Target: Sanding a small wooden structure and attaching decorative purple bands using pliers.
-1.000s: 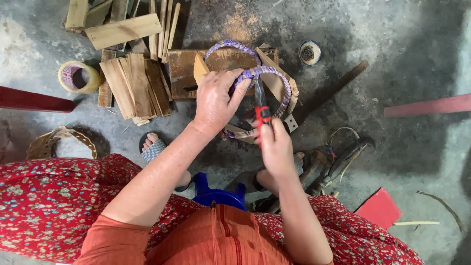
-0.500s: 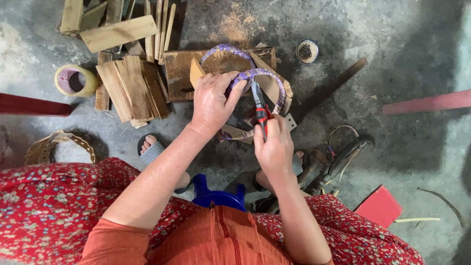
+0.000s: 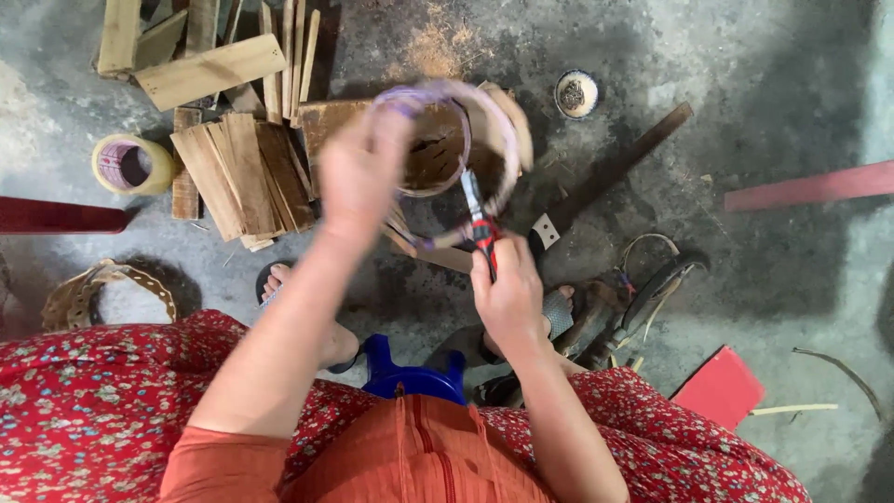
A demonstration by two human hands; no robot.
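My left hand grips a purple-wrapped woven hoop, holding it up over a wooden block. The hand and hoop are blurred with motion. My right hand holds red-handled pliers whose nose points up to the hoop's lower right edge. Thin bamboo strips stick out from the hoop near the pliers. I sit on a blue stool, and my feet in sandals rest on the concrete floor.
Wooden planks lie at upper left beside a tape roll. A small bowl, a dark saw blade, a red board, a red bar and a woven band lie around.
My left hand has swung the hoop upward and turned it. The right hand has followed with the pliers, staying at the hoop's edge.
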